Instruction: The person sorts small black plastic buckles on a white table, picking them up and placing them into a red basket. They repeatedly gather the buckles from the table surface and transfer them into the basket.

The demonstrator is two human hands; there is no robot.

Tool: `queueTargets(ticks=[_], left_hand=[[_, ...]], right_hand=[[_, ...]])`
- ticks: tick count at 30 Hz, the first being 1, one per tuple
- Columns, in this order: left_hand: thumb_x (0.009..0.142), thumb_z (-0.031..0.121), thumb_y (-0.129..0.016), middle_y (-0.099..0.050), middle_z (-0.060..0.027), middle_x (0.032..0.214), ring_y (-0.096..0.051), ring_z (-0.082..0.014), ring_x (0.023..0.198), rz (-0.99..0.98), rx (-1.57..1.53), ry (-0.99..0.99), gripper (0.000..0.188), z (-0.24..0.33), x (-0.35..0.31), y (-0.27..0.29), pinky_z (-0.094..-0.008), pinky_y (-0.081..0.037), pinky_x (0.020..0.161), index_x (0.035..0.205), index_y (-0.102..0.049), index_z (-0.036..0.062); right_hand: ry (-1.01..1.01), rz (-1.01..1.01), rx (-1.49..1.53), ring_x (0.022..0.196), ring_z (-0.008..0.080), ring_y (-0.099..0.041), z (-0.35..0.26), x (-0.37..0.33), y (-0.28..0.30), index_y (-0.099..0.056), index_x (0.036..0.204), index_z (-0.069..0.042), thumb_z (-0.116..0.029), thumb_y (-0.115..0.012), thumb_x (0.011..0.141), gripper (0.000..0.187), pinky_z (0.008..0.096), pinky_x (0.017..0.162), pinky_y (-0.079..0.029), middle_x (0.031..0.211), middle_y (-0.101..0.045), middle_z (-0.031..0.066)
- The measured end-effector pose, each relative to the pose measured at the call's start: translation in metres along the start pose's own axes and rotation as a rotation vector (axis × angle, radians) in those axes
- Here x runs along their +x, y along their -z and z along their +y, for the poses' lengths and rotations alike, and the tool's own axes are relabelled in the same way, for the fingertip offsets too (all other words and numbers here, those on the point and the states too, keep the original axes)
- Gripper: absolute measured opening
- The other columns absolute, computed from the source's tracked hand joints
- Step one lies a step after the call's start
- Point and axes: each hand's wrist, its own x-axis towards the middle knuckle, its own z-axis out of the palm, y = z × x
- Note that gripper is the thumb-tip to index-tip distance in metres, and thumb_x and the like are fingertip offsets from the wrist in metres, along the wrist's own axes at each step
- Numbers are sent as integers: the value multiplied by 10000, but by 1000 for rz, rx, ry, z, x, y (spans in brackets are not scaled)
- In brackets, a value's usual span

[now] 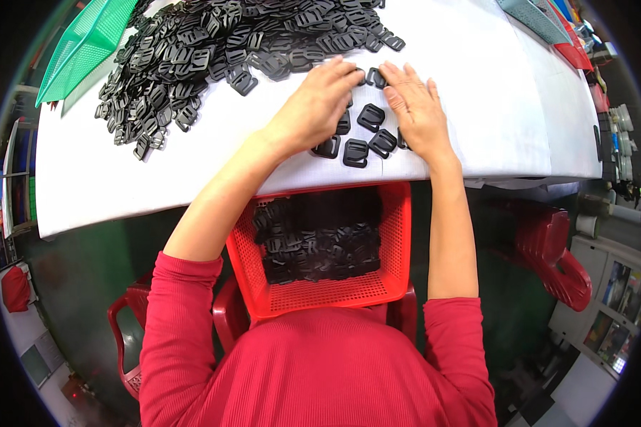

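A small group of flat black plastic strap buckles (371,117) lies on the white-covered table between my two hands. My left hand (319,105) is cupped over the left side of the group, its fingers reaching toward a partly covered buckle; its thumb is hidden. On the other side my right hand (418,117) rests with fingers apart, its fingertips beside another buckle (375,77). One more pokes out from under its palm edge. Nearest the table's front edge lies a single buckle (355,153). A large heap of the same buckles (214,53) spreads beyond my left hand.
A red plastic basket (320,293) holding many black buckles sits against my body, below the table edge. A green mesh basket (85,50) stands at the far left, a blue-grey one (538,21) at the far right. A dark red chair (548,249) stands at right.
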Motion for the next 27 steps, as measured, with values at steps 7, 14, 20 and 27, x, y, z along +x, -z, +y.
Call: queueTargets(ticks=[7, 14, 20, 27], left_hand=[[918, 33, -573, -537, -196, 1377, -483, -374, 1319, -247, -202, 148, 348, 33, -47, 41, -427, -421, 1077, 1263, -615, 28], [874, -11, -630, -665, -143, 1137, -641, -309, 1079, -261, -482, 335, 239, 58, -82, 102, -371, -505, 944, 1100, -697, 31], [905, -9, -589, -679, -125, 1099, -649, -246, 1000, 205, -171, 490, 218, 22, -60, 97, -315, -513, 815, 1087, -698, 43], [845, -2, -640, -628, -140, 1192, -554, -325, 1151, 88, -80, 349, 349, 35, -44, 30, -392, -445, 986, 1190, -650, 52]], right_hand=[[119, -159, 172, 1365, 296, -451, -51, -42, 7, -549, 1380, -93, -347, -483, 1016, 448, 515, 1146, -283, 1410, -554, 92], [137, -349, 511, 1269, 307, -543, -93, -86, 41, -642, 1259, -70, -299, -633, 947, 387, 465, 1106, -367, 1296, -624, 139], [-96, 114, 376, 1262, 342, -540, 13, 48, 21, -612, 1299, -70, -327, -613, 953, 430, 411, 1080, -400, 1320, -610, 150], [-98, -50, 414, 1280, 328, -523, 25, 136, -30, -588, 1333, -80, -380, -582, 962, 477, 387, 1064, -394, 1330, -607, 158]])
